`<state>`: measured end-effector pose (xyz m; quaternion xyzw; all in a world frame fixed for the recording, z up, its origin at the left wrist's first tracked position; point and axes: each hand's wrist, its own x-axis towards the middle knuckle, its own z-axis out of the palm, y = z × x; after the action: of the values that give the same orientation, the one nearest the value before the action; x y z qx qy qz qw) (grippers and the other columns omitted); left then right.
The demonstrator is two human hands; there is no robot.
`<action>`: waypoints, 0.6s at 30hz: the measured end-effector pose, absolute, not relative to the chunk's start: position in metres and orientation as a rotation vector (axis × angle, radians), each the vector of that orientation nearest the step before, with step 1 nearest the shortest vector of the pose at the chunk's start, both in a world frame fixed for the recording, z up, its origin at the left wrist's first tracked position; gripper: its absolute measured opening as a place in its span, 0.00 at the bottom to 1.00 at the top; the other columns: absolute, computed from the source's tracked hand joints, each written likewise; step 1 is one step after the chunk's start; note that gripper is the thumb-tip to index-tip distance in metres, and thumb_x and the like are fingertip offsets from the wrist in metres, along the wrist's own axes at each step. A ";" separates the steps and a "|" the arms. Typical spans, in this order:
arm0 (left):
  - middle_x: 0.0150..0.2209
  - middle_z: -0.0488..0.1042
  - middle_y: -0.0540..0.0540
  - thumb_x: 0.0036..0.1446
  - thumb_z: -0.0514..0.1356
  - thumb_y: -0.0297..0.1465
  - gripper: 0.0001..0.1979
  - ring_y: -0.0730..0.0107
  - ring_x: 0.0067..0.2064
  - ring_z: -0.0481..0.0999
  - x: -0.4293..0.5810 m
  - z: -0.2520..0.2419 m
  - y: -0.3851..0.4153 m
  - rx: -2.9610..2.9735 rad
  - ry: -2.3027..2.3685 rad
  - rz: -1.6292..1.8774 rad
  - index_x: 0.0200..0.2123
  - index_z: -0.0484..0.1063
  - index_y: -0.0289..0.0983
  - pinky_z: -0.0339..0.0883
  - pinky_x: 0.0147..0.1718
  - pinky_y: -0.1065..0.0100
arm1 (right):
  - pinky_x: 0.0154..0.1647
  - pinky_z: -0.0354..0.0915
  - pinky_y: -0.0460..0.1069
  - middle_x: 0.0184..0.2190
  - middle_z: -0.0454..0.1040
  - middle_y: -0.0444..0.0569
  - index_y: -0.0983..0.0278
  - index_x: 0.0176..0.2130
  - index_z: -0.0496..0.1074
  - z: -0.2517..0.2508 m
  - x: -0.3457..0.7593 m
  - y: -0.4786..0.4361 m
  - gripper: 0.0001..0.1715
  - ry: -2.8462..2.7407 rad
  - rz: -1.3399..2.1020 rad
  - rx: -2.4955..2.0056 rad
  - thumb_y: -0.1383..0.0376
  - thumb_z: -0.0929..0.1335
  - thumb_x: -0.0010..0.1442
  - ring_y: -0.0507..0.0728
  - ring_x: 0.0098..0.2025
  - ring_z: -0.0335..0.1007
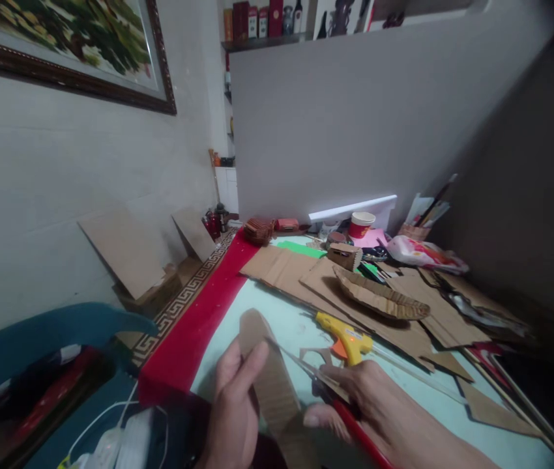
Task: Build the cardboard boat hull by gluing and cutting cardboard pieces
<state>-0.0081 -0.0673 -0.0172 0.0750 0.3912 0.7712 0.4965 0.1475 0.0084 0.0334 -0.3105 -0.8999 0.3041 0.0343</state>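
Observation:
My left hand (236, 398) is closed on a long cardboard strip (277, 391) with a rounded far end, its thumb lying on top. In my right hand (377, 400) is a pair of scissors (349, 420) with red handles. The blades point away to the left, and their tips reach the strip's right edge near my left thumb. Whether the blades grip the cardboard cannot be told. Just beyond the scissors lies a yellow glue gun (348, 335) with an orange trigger. A thin cardboard offcut (317, 354) rests beside it on the pale table cover (238, 319).
Behind the glue gun are flat cardboard sheets (287, 270) and a curved, boat-like cardboard piece (384, 299). A red and white paper cup (361, 225) stands at the back. A blue chair (86, 326) is at the left, with a white power strip (120, 443) near the table edge.

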 end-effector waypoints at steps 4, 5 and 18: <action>0.39 0.82 0.43 0.52 0.70 0.34 0.19 0.54 0.46 0.80 -0.009 -0.020 -0.066 0.293 0.927 1.850 0.47 0.77 0.36 0.72 0.47 0.57 | 0.28 0.61 0.48 0.25 0.71 0.46 0.60 0.29 0.68 0.043 0.145 0.007 0.27 -2.692 0.911 -0.955 0.41 0.65 0.63 0.56 0.27 0.65; 0.39 0.82 0.43 0.52 0.70 0.34 0.17 0.54 0.47 0.80 -0.008 -0.021 -0.067 0.286 0.933 1.838 0.45 0.77 0.37 0.72 0.47 0.57 | 0.27 0.62 0.48 0.25 0.72 0.46 0.60 0.30 0.69 0.045 0.144 0.007 0.27 -2.683 0.916 -0.958 0.40 0.66 0.62 0.57 0.28 0.67; 0.39 0.83 0.44 0.55 0.68 0.36 0.16 0.55 0.47 0.80 -0.008 -0.026 -0.067 0.330 0.986 1.747 0.45 0.75 0.37 0.70 0.47 0.58 | 0.26 0.65 0.48 0.24 0.75 0.46 0.59 0.31 0.74 0.041 0.141 0.015 0.22 -2.730 0.941 -0.901 0.46 0.66 0.65 0.58 0.26 0.72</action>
<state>-0.0080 -0.0667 -0.0258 0.1381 0.4123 0.7308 0.5262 0.1413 0.0154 0.0412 -0.2973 -0.9010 0.3105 0.0585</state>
